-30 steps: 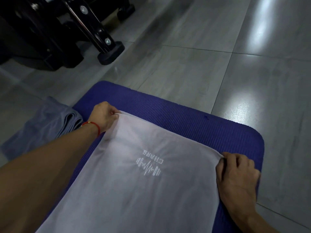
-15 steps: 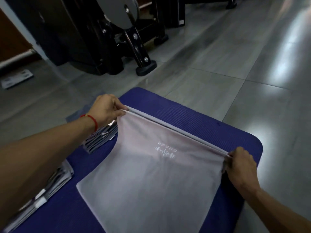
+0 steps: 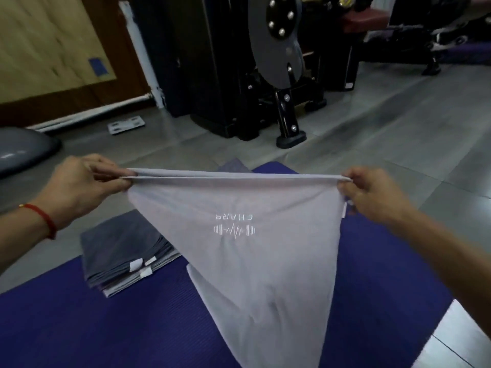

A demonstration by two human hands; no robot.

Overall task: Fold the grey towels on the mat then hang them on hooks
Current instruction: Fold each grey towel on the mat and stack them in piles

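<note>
On the blue ribbed mat (image 3: 79,328), left hand (image 3: 79,184) and right hand (image 3: 372,192) pinched the doubled pale grey towel (image 3: 260,261) taut mid-frame; uneven corners risked a crooked fold.

View, head camera: single wide-angle view from the person's head, facing forward and down over both forearms. Near field: left hand (image 3: 79,187) and right hand (image 3: 372,192) close to the lens, a grey towel (image 3: 260,248) stretched between them across the centre. Below: blue mat (image 3: 106,328) filling the lower frame, seen steeply from above. Middle distance: tiled floor (image 3: 398,134). Far field, upper frame: black gym machine (image 3: 239,62) and wood-panelled wall (image 3: 53,49), seen at a shallow angle. Edges curve slightly. No second view; nothing shared.
</note>
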